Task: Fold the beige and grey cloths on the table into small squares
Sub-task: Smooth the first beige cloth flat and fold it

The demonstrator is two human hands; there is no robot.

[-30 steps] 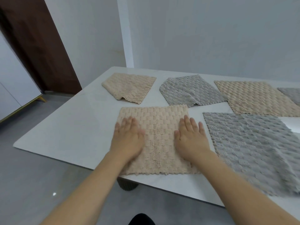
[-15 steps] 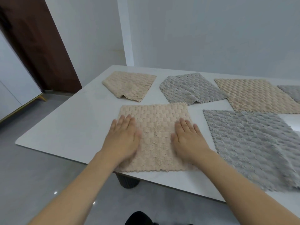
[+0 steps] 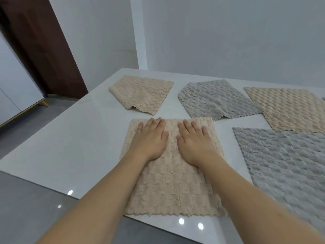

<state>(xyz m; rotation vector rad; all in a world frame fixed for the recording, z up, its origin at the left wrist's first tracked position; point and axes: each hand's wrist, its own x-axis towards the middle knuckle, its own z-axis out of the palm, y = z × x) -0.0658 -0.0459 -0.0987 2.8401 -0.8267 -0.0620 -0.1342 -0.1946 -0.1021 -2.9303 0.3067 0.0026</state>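
A folded beige cloth (image 3: 173,189) lies flat near the front edge of the white table (image 3: 70,147). My left hand (image 3: 149,140) and my right hand (image 3: 195,140) press flat on its far half, side by side, fingers straight and pointing away from me. A large unfolded grey cloth (image 3: 284,164) lies to the right of it. Behind sit a folded beige cloth (image 3: 142,94), a folded grey cloth (image 3: 216,99) and an unfolded beige cloth (image 3: 290,108).
The edge of another grey cloth (image 3: 323,98) shows at the far right border. A white wall (image 3: 228,36) stands close behind the table. A dark wooden door (image 3: 40,46) and grey floor (image 3: 17,208) lie to the left.
Both hands have slid forward along the beige cloth, toward its far edge, and moved closer together. The camera has tipped lower and nearer to the table.
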